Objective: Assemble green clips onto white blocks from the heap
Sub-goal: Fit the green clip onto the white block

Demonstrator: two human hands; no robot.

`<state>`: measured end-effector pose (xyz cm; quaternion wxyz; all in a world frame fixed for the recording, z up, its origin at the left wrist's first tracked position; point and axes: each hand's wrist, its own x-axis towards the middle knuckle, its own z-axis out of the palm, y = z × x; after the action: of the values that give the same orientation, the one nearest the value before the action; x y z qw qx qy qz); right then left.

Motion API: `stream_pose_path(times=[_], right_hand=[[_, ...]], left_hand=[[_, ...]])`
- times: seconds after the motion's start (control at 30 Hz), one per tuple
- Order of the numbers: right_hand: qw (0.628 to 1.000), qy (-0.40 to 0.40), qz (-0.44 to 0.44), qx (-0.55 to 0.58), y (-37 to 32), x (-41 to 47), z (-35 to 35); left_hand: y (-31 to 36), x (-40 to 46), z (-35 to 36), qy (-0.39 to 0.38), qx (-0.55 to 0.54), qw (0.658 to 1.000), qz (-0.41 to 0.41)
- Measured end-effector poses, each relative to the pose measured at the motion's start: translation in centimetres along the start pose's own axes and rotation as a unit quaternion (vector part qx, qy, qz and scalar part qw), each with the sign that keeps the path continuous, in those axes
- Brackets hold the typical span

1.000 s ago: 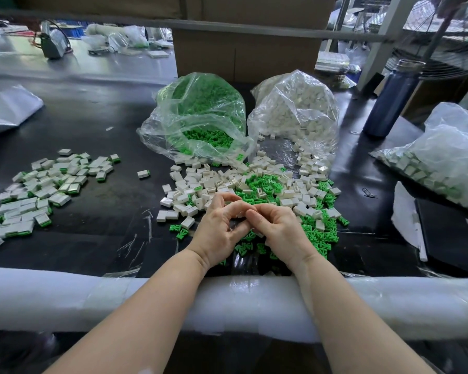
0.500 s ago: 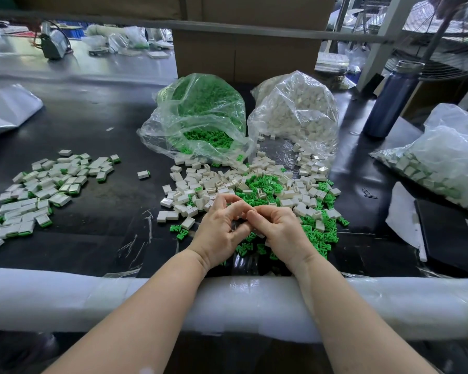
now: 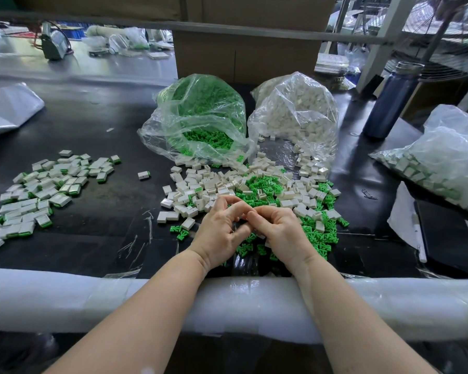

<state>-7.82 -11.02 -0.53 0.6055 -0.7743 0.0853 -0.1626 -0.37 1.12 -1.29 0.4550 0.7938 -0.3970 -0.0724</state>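
- A person's left hand [image 3: 219, 231] and right hand [image 3: 281, 231] meet fingertip to fingertip just above the near edge of a mixed heap of small white plastic blocks [image 3: 216, 184] and green plastic clips [image 3: 262, 184] on a black tabletop [image 3: 106, 125].
- Both hands have their fingers curled inward toward each other; whatever they pinch between them is hidden, so it cannot be told what piece they hold.
- Loose green clips lie scattered under and to the right of the hands, some touching the white blocks.
- Behind the heap, 2 clear plastic bags lie side by side with their mouths open toward the heap: the left bag of green clips [image 3: 200, 114] and the right bag of white blocks [image 3: 295, 114].
- To the left, well apart from the heap, lies a spread of finished white blocks with green ends [image 3: 43, 190]; 1 single finished piece [image 3: 143, 175] lies between this spread and the heap.
- At the right edge lies another clear bag of white-and-green pieces [image 3: 443, 163], and behind it stands a dark blue metal bottle [image 3: 392, 101].
- A white foam-wrapped rail [image 3: 65, 303] runs along the tabletop's near edge, with both forearms resting across it.
- A brown cardboard box [image 3: 249, 55] stands behind the 2 bags.
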Motion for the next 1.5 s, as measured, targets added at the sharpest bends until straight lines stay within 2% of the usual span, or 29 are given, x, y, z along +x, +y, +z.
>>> stream_pose_path(times=[0.27,0.87,1.33,1.5], right_hand=[[1.0,-0.011,-0.004,0.0,-0.14,-0.1,-0.08],[1.0,0.002,0.013,0.005,-0.56,-0.25,-0.09],[1.0,0.006,0.009,0.011,-0.28,-0.2,-0.07],[1.0,-0.014,0.005,0.02,-0.34,-0.16,-0.04]], left_hand=[[0.13,-0.04,-0.03,0.001,-0.01,1.0,0.004],[0.13,0.0,-0.04,-0.005,0.042,0.999,0.009],[0.25,-0.09,-0.1,-0.006,0.044,0.999,0.009],[0.67,-0.19,-0.24,-0.005,0.008,1.0,-0.009]])
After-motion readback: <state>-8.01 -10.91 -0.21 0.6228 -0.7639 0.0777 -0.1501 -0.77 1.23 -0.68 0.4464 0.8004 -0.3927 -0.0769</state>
